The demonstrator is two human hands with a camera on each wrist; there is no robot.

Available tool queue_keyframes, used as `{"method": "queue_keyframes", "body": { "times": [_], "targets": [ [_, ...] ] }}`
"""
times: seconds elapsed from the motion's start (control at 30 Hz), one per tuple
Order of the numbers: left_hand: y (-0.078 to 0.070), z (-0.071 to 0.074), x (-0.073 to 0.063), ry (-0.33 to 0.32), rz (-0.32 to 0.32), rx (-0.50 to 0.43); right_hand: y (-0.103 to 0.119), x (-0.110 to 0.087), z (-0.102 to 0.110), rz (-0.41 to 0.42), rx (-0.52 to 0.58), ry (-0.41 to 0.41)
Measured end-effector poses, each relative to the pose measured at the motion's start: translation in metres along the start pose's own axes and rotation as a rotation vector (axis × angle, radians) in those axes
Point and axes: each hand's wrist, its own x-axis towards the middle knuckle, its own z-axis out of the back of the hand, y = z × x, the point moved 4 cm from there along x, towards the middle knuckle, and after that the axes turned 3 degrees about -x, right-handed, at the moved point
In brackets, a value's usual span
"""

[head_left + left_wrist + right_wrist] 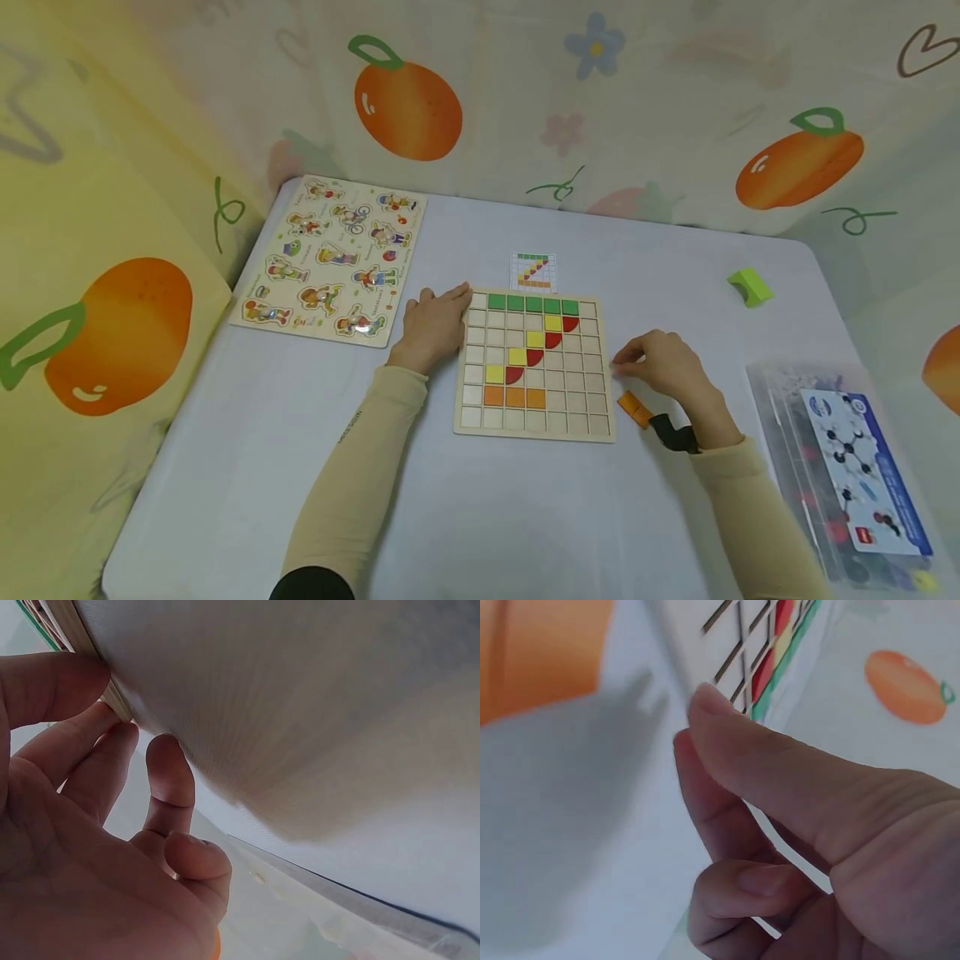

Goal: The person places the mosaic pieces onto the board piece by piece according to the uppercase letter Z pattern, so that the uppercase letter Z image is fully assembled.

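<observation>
A wooden grid board [577, 408] lies between the hands. On it are a row of green squares [533, 305], a diagonal of yellow squares [517, 357] beside red quarter-circle pieces [534, 357], and three orange squares [515, 397]. My left hand [433, 327] rests at the board's upper left edge; in the left wrist view its thumb and fingertips touch the side. At the right edge is my right hand [667, 363], thumb and index fingertips right at the rim, the other fingers bent. Just below it lie orange pieces [635, 410]. Behind the board is a small pattern card [533, 272].
A picture puzzle board [326, 258] lies at the back left of the white table [480, 508]. A green arch block [750, 287] sits at the back right. A clear plastic box [791, 467] with a molecule-model label stands at the right. Fruit-print curtains hang behind.
</observation>
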Motion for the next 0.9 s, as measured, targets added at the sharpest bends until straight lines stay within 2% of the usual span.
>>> {"method": "queue_keyframes", "body": {
  "times": [0.17, 0.4, 0.57, 0.73, 0.9],
  "targets": [
    [0.0, 0.001, 0.001, 0.003, 0.0, -0.004, -0.017, -0.004, -0.004, -0.018, 0.006, 0.071],
    [0.001, 0.0, 0.0, -0.001, -0.006, -0.009, -0.02, -0.006, -0.012, -0.003, -0.017, 0.159],
    [0.001, 0.0, 0.0, -0.002, -0.01, -0.007, -0.018, -0.006, -0.014, 0.01, 0.006, 0.175],
    [0.002, 0.0, 0.0, -0.001, -0.004, -0.006, -0.021, -0.004, -0.012, 0.016, 0.017, 0.146],
    [0.001, 0.0, 0.001, -0.003, -0.008, 0.006, -0.022, -0.008, -0.012, -0.021, -0.031, 0.131]
  ]
}}
